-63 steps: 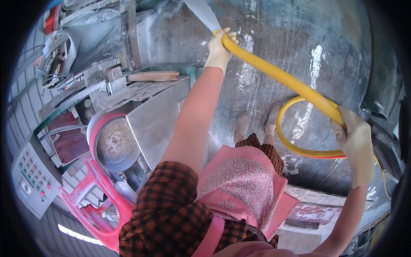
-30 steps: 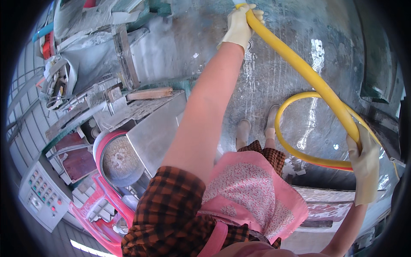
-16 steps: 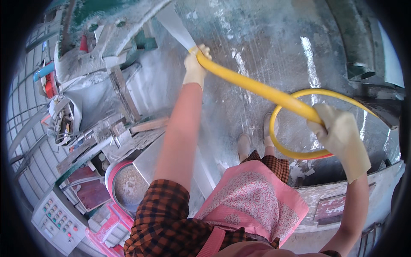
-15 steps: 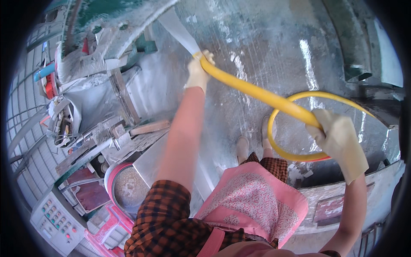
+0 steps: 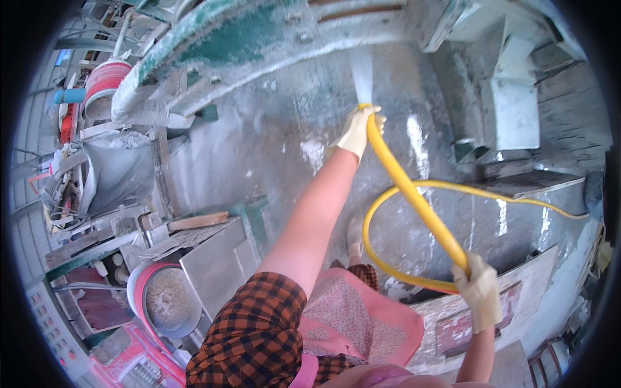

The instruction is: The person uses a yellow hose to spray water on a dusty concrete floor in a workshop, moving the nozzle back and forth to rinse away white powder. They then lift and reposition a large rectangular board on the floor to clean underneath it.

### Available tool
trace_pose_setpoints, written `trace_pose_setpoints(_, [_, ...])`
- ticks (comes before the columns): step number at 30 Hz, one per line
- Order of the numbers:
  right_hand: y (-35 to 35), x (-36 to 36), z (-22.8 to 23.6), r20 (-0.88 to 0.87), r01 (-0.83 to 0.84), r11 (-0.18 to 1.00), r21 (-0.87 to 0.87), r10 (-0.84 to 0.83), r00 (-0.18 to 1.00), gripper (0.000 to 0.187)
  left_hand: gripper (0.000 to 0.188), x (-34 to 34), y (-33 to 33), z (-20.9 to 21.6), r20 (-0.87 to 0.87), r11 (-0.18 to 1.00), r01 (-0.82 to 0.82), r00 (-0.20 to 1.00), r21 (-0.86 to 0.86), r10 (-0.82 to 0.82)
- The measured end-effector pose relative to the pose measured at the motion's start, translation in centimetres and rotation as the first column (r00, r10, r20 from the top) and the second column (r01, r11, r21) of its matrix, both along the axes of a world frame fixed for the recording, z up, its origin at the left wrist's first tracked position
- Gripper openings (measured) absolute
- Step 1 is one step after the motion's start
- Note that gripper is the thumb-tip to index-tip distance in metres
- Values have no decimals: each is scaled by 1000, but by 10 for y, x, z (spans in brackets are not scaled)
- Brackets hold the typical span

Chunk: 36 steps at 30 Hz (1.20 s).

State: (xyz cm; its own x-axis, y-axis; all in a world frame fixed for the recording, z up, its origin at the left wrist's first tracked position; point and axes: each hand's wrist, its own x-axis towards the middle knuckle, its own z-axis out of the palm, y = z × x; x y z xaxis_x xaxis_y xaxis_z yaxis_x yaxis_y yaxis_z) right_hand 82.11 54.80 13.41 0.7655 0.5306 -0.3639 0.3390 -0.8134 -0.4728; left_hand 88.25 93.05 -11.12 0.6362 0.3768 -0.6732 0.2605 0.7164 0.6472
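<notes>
I see a wet grey floor (image 5: 272, 171), streaked and scuffed, white glints of light running down its middle and right. On the far side a green machine frame (image 5: 236, 39), crusted with pale grime, curves across it. A pale, lined wall (image 5: 29, 252) closes off the left. Near left stand a pinkish-red plastic chair (image 5: 123, 352), a pink-rimmed bucket (image 5: 171, 301) of pale, grainy stuff and a grey control panel (image 5: 52, 326) dotted with buttons. To the right is a pale metal sheet (image 5: 517, 113); near right, a whitish board (image 5: 537, 278) carries a reddish panel (image 5: 479, 320).
</notes>
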Motion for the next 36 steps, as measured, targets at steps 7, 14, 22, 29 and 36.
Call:
trace_pose_setpoints(7, [25, 4, -38, -46, -87, 994, 64, 91, 995, 22, 21, -38, 51, -20, -185, 985, -142, 970, 99, 159])
trace_pose_setpoints(14, [73, 20, -54, 19, -292, 948, 126, 292, 956, 23, 25, -96, 112, -6, -217, 930, -344, 905, 128, 365])
trace_pose_setpoints(22, [32, 16, -38, -56, -21, 996, 88, 26, 998, 26, 21, -1, 47, -14, -66, 992, -62, 995, 112, 69])
trace_pose_setpoints(29, [3, 8, -41, -69, 146, 985, 96, -140, 988, 24, 20, 51, -3, -10, -52, 995, 61, 997, 77, -57])
trace_pose_setpoints(36, [4, 15, -50, -72, 146, 986, 81, -140, 988, 25, 19, 69, -1, -12, -19, 991, 100, 995, 89, -99])
